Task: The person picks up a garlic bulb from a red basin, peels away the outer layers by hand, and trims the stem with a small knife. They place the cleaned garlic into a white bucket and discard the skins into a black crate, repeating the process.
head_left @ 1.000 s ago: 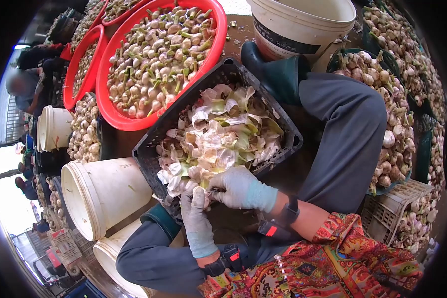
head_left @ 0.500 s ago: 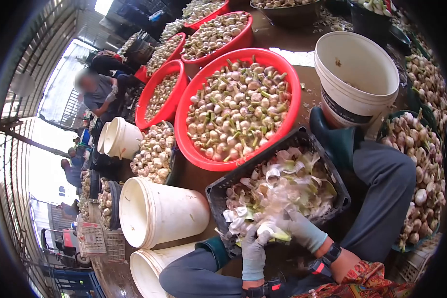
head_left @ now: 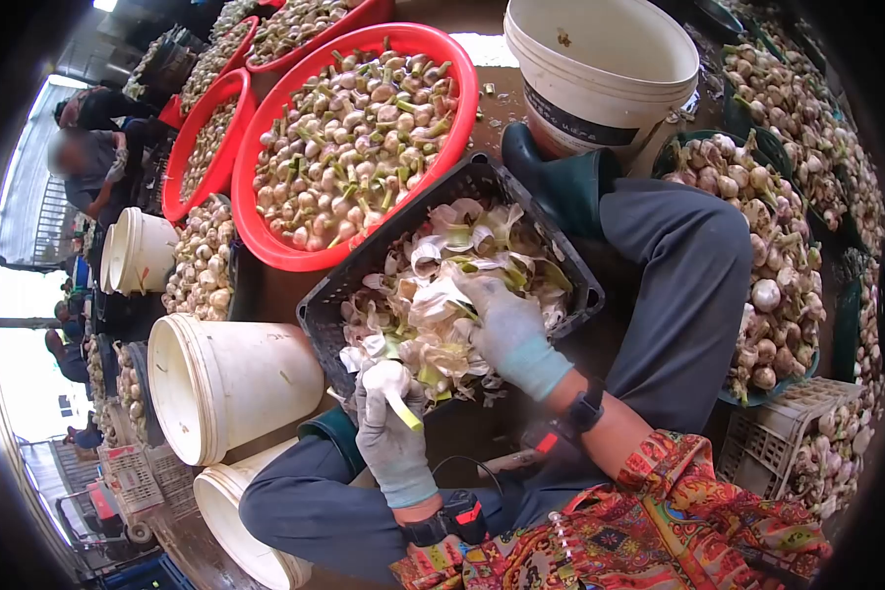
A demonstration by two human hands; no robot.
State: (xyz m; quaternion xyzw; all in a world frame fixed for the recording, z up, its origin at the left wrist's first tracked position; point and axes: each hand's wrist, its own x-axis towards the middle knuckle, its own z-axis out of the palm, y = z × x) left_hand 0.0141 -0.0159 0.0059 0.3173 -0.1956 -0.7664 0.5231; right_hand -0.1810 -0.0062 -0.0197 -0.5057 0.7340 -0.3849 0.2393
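Observation:
In the head view, my gloved left hand grips a white, peeled-looking garlic bulb whose cut green stem points down to the right. My gloved right hand is over the black plastic crate, its fingers bent against a papery garlic skin. Loose skins and green leaf scraps heap up inside the crate, which stands between my knees. Beyond the crate's far side is a red tub full of trimmed garlic bulbs.
A large white bucket stands past my right boot. Another white bucket lies on its side at left. On the right, a green basket overflows with untrimmed garlic beside a pale crate. A person sits far left.
My hands have parted: the left keeps the bulb near the crate's front edge, while the right has moved up over the skins. The view has swung right and downward.

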